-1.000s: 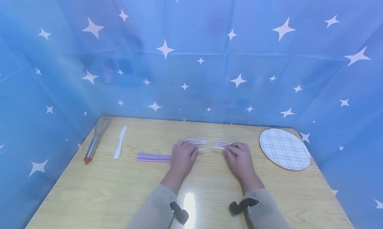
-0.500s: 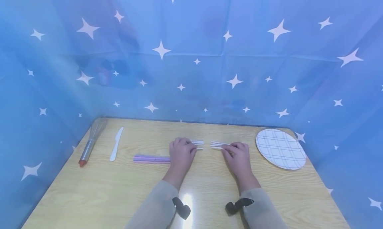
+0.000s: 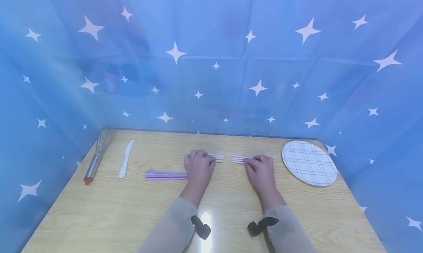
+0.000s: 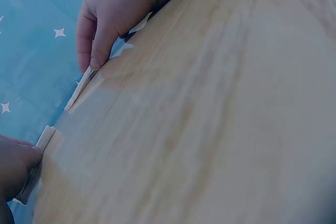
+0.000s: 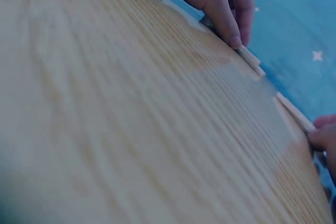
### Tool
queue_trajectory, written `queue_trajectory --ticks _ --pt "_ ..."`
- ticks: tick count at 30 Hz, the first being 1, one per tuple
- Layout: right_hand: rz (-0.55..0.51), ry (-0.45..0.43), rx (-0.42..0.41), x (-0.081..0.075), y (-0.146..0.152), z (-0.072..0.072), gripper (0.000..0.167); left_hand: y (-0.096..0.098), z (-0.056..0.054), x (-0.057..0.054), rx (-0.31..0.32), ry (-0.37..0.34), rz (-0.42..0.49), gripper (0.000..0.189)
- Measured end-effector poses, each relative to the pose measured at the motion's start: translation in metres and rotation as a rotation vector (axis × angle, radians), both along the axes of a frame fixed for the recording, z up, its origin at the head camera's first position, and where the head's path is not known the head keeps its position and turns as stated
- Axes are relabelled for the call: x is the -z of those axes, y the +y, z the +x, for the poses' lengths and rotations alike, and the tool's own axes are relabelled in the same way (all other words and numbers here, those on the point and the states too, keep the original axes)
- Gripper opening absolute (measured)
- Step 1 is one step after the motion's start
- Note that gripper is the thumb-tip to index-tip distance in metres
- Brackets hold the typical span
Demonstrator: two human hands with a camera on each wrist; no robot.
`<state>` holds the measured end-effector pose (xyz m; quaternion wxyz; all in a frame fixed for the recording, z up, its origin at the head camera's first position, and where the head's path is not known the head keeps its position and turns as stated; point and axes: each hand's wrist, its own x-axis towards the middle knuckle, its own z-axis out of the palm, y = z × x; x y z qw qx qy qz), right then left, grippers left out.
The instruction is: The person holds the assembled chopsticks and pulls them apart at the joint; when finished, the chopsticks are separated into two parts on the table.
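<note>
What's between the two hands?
In the head view, white sticks held by the left hand, similar sticks by the right hand, and bare table between the two sets.

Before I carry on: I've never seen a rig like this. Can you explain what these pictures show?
There is no machine here, just a person's bare left hand and right hand. The widest picture comes from a camera on the person's head, looking forward and down; the two tilted ones come from wrist cameras. On the wooden table lie a wire whisk, a white knife, purple sticks beside the left hand, and a checked plate. Each hand pinches a set of white sticks, and a gap separates the two sets.
</note>
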<state>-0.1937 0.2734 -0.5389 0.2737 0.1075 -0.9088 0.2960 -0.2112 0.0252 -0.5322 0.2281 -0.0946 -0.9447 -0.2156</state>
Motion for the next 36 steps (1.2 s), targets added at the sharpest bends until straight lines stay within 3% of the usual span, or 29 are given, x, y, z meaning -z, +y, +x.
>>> queue_trajectory --ticks 4,12,21,28,36 --pt "0.003 -0.039 0.02 0.0001 -0.0001 0.0005 0.012 0.0002 -0.0001 -0.0001 -0.001 -0.025 0.003 0.005" --pt "-0.023 0.016 0.028 -0.0011 0.0013 -0.0015 0.012 0.0035 -0.0036 0.0009 0.013 -0.034 0.029 0.006" --pt "-0.11 -0.142 0.085 -0.0038 -0.0011 -0.001 0.005 0.0042 -0.0037 0.0016 0.009 -0.006 0.074 0.006" --pt "-0.111 -0.154 0.108 -0.0068 -0.001 -0.0024 0.005 0.0039 -0.0038 0.002 0.031 -0.023 0.079 0.006" --pt "-0.136 -0.156 0.101 -0.0043 -0.0003 -0.0013 0.008 0.0032 -0.0039 0.0064 0.079 0.095 0.077 0.006"
